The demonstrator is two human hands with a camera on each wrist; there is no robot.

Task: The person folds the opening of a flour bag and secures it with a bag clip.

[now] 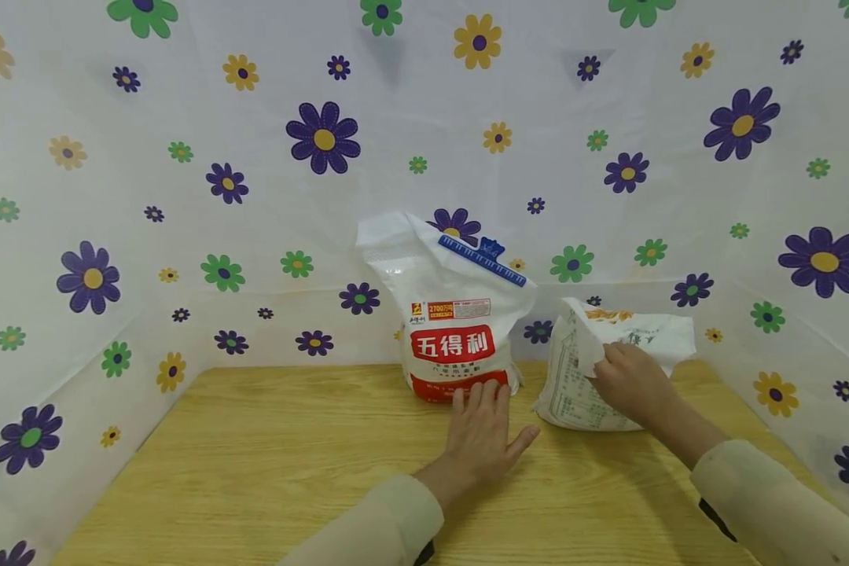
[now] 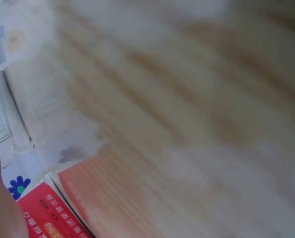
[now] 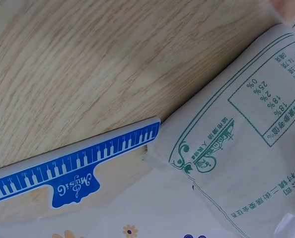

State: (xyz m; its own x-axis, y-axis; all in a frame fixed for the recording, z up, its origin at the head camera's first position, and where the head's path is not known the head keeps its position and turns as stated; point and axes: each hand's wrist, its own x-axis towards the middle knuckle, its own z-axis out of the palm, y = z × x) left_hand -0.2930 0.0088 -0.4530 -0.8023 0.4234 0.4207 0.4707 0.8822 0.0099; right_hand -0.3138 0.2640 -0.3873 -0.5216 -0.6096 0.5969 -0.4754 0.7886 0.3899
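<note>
A white and red flour bag (image 1: 453, 314) stands upright at the back of the table, a blue clip (image 1: 483, 259) with a piano-key pattern across its slanted top. My left hand (image 1: 479, 436) is spread palm down in front of it, fingers straight over its lower red band; whether they touch is unclear. To the right, a second flour bag (image 1: 587, 385) with green print leans, its top folded over. My right hand (image 1: 630, 377) grips that folded top with curled fingers. In the right wrist view another blue clip (image 3: 73, 166) marked "Music" lies beside this bag, hidden in the head view.
The wooden table (image 1: 276, 456) runs back to a white flowered curtain (image 1: 255, 196), which also closes off both sides. The two bags stand close together, a narrow gap between them. Much of the left wrist view is blurred.
</note>
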